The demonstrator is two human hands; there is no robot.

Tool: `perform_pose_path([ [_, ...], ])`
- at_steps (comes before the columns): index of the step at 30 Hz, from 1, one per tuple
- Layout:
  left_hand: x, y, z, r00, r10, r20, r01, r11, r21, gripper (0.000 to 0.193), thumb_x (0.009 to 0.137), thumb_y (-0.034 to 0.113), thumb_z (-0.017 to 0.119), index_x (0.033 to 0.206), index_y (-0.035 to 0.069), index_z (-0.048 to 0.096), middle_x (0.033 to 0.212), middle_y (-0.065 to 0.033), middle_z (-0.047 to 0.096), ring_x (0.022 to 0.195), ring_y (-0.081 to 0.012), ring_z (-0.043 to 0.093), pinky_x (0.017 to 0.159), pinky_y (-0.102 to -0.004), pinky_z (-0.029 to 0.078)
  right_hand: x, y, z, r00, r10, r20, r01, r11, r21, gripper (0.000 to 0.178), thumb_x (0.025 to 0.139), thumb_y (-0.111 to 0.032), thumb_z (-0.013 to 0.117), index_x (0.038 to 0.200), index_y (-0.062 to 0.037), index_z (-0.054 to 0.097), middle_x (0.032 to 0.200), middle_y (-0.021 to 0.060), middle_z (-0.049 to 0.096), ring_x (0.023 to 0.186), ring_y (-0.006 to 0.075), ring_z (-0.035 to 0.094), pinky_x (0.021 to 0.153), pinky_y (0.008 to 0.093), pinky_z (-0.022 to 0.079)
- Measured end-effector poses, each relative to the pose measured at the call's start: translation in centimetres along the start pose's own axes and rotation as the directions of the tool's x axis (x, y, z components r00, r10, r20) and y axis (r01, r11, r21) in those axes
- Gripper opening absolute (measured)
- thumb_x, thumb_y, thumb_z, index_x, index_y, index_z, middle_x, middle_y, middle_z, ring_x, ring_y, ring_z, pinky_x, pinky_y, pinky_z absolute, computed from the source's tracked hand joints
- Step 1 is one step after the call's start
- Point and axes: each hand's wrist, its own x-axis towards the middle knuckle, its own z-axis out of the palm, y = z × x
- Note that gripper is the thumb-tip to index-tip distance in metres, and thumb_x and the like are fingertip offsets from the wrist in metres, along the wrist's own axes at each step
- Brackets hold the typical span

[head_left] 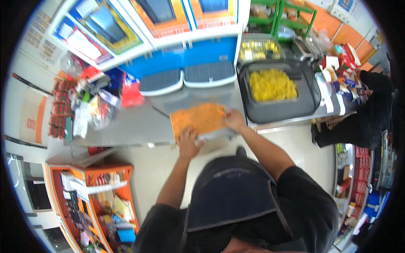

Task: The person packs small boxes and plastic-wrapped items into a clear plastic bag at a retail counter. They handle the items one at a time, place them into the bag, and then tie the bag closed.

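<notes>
An orange cloth (198,120) lies spread on the steel counter (143,124), directly ahead of me. My left hand (189,143) rests on its near left part, fingers spread out over the fabric. At the cloth's right side, my right hand (234,120) has its fingers closed on the edge. Both forearms reach forward over the counter's front edge. A thin dark strip (161,112) touches or passes under the cloth's left side; what it is I cannot tell.
Behind the cloth stands a blue drinks dispenser with grey drip trays (209,74). To the right, yellow food pieces (273,85) fill a pan in a black tray (270,114). Packages (99,111) crowd the left. A person (358,114) in dark clothes works at far right.
</notes>
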Motion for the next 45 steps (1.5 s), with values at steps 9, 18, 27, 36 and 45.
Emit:
perform_pose_path([
  [9, 3.4, 1.9, -2.5, 0.976, 0.216, -0.032, -0.217, 0.948, -0.231, 0.073, 0.08, 0.042, 0.08, 0.137, 0.005, 0.053, 0.146, -0.0183, 0.048, 0.138, -0.0365, 0.041, 0.112, -0.0548, 0.03, -2.7, -9.4, -7.7, 0.963, -0.08, 0.259, -0.233, 0.242, 0.942, 0.025, 0.099, -0.016, 0.065, 0.118, -0.0031, 0.055, 0.111, 0.0075, 0.064, 0.101, 0.0186, 0.064, 0.087, 0.0351, 0.054],
  [18, -0.4, 18.0, -4.1, 0.962, 0.263, -0.069, -0.196, 0.494, -0.847, 0.069, 0.084, 0.01, 0.074, 0.142, -0.006, 0.041, 0.133, -0.0245, 0.053, 0.121, -0.0339, 0.058, 0.1, -0.0407, 0.048, -21.3, -5.0, -14.1, 0.998, 0.021, -0.055, 0.049, 0.201, 0.978, 0.041, 0.095, -0.01, 0.069, 0.13, -0.0051, 0.047, 0.12, 0.0098, 0.061, 0.113, 0.0195, 0.061, 0.095, 0.036, 0.052],
  [27, -6.5, 31.8, 1.8, 0.497, 0.636, 0.59, 0.519, 0.327, -0.79, 0.06, 0.096, 0.001, 0.054, 0.151, -0.002, 0.032, 0.144, -0.0207, 0.048, 0.126, -0.0255, 0.054, 0.103, -0.0356, 0.047, -42.1, 2.9, -14.1, 0.836, 0.199, -0.512, -0.083, 0.967, 0.241, 0.093, 0.084, -0.04, 0.079, 0.154, -0.0077, 0.026, 0.134, 0.0313, 0.055, 0.126, 0.0416, 0.056, 0.108, 0.0461, 0.043],
  [36, -10.8, 30.5, 17.8, 0.392, 0.513, 0.764, 0.044, 0.819, -0.572, 0.053, 0.102, 0.022, 0.056, 0.147, -0.001, 0.041, 0.146, -0.0204, 0.053, 0.137, -0.0275, 0.05, 0.113, -0.0375, 0.039, -49.0, 36.0, -14.9, 0.634, 0.77, 0.069, 0.187, -0.239, 0.953, 0.03, 0.093, -0.007, 0.058, 0.122, -0.0049, 0.055, 0.115, 0.0141, 0.064, 0.105, 0.0321, 0.066, 0.091, 0.0462, 0.056],
  [45, -19.5, 28.6, 20.3, 0.296, -0.282, 0.913, 0.374, 0.913, 0.162, 0.051, 0.099, 0.03, 0.058, 0.14, 0.0, 0.05, 0.138, -0.0188, 0.058, 0.129, -0.0282, 0.056, 0.107, -0.0392, 0.044, -60.1, 64.8, -66.8, 0.103, 0.899, -0.427, 0.727, 0.225, 0.649, 0.092, 0.093, -0.065, 0.058, 0.157, -0.0054, 0.026, 0.159, 0.0221, 0.033, 0.143, 0.0484, 0.034, 0.103, 0.0759, 0.035],
])
